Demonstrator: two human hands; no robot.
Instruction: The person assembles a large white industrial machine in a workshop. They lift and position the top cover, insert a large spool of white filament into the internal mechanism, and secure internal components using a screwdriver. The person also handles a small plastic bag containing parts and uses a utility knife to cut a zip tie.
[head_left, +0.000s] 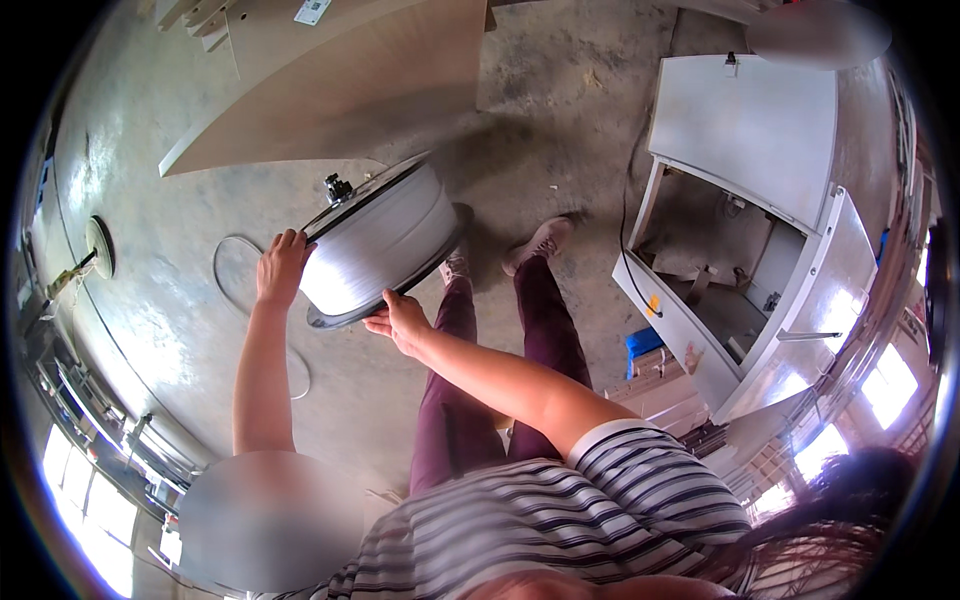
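Tilted in front of me is a large drum-shaped white roll (375,250) with dark round rims; it looks like a reel of wound strip, but I cannot tell the exact kind. A small black fitting (339,188) sticks up at its upper rim. My left hand (280,266) is closed on the left end of the upper rim. At the lower rim, my right hand (404,322) grips with the thumb on top and the fingers partly hidden. A thin pale loop (216,262) lies on the floor beside my left forearm.
A big brown board (350,100) stands just beyond the reel. To the right is a white cabinet (745,130) with its door (815,300) swung open and a dark cable (624,190) along it. A round disc (99,247) stands at far left. My feet are beside the reel.
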